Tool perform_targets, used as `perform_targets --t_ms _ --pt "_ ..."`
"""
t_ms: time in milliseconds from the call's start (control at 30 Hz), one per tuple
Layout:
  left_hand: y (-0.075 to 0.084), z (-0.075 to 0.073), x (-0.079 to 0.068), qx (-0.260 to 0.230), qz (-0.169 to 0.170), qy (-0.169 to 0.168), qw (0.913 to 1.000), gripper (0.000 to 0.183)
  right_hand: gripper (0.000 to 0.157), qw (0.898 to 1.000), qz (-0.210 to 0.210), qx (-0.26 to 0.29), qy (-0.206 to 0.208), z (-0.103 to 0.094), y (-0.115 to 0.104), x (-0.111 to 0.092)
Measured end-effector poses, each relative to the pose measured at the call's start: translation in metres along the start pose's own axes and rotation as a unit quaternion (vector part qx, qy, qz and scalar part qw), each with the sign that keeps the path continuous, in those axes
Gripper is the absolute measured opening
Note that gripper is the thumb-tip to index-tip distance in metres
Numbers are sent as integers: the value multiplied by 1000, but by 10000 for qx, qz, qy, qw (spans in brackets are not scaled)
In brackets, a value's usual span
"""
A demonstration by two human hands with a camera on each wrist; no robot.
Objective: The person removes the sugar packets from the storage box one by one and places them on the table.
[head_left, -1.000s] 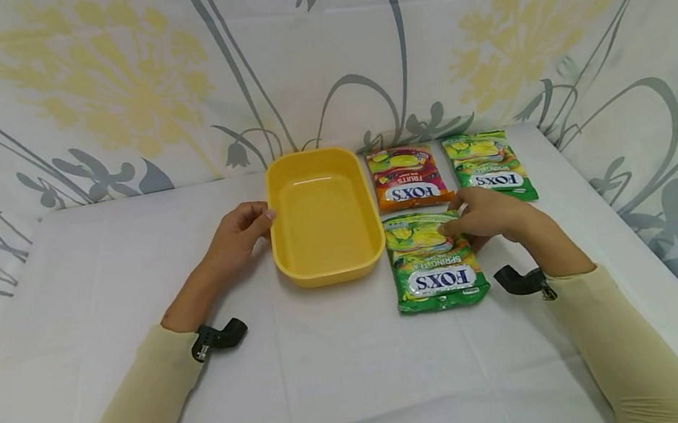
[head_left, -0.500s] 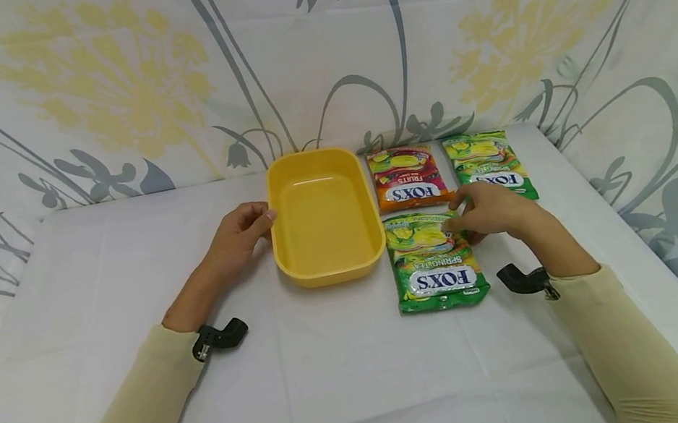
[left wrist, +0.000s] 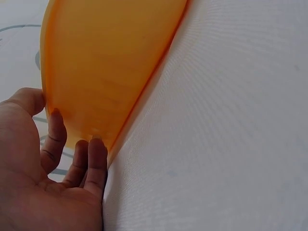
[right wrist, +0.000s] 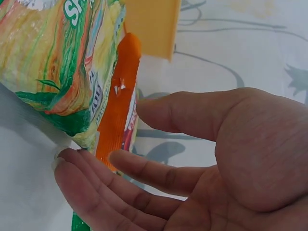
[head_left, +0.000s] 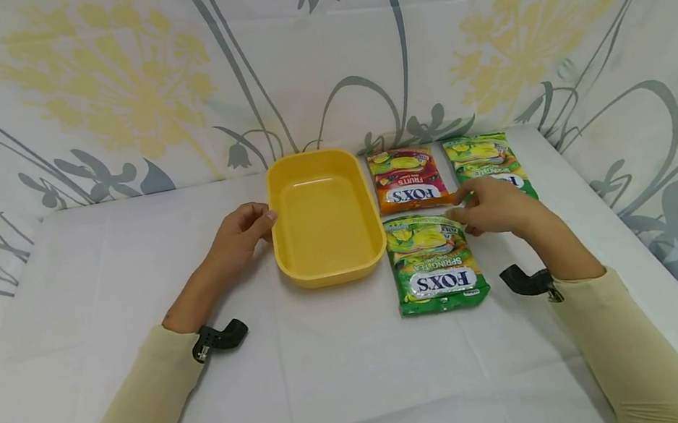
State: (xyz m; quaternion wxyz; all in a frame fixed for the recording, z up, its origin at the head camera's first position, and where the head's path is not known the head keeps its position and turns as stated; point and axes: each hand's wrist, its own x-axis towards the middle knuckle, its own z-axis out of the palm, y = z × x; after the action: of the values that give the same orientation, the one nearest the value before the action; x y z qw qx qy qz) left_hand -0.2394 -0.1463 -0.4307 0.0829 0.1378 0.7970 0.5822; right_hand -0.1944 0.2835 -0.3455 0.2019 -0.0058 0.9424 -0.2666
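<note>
In the head view my left hand (head_left: 240, 237) is at the left side of a yellow plastic tray (head_left: 333, 276). Its thumb lies at the rim and its fingertips touch the outer wall, so it pinches the tray's edge (left wrist: 45, 57). My right hand (head_left: 492, 205) hovers by the upper right corner of a green Fox's Spring Tea candy bag (head_left: 435, 263), thumb and fingers spread apart. Nothing lies between them in the right wrist view, where the hand (right wrist: 231, 144) is close to that bag (right wrist: 43, 62). A red and orange Fox's Fruits candy bag (head_left: 408, 178) lies just behind.
Another green Fox's bag (head_left: 481, 150) lies at the back right, partly covered by my right hand. White cloth (head_left: 339, 387) covers the table, and a floral curtain (head_left: 315, 54) rises along its back and sides.
My right hand has drawn slightly up and right, and its thumb has come off the near green candy bag. My left hand and the tray look unmoved.
</note>
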Motion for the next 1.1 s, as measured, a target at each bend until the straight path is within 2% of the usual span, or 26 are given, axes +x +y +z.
perform_targets --t_ms 333,533,667,767,867,1100 --pt "0 1 0 -7 -9 39 10000 31 43 9978 -459 99 463 -2 1 -2" --pt "2 1 0 33 -92 64 9999 34 39 9899 -964 -51 1041 -2 2 0" --pt "8 -1 -1 238 -281 67 9993 43 36 9793 -1220 -39 1618 -1 4 0" --pt "15 -6 -4 664 -452 171 9966 51 34 9687 -1390 27 2055 0 5 0" --pt "22 -14 -8 1194 -459 433 9908 56 34 9583 -1521 106 2418 0 8 2" --pt "38 -38 -14 1827 178 1129 9765 53 43 9316 -1923 -52 3083 -1 16 9"
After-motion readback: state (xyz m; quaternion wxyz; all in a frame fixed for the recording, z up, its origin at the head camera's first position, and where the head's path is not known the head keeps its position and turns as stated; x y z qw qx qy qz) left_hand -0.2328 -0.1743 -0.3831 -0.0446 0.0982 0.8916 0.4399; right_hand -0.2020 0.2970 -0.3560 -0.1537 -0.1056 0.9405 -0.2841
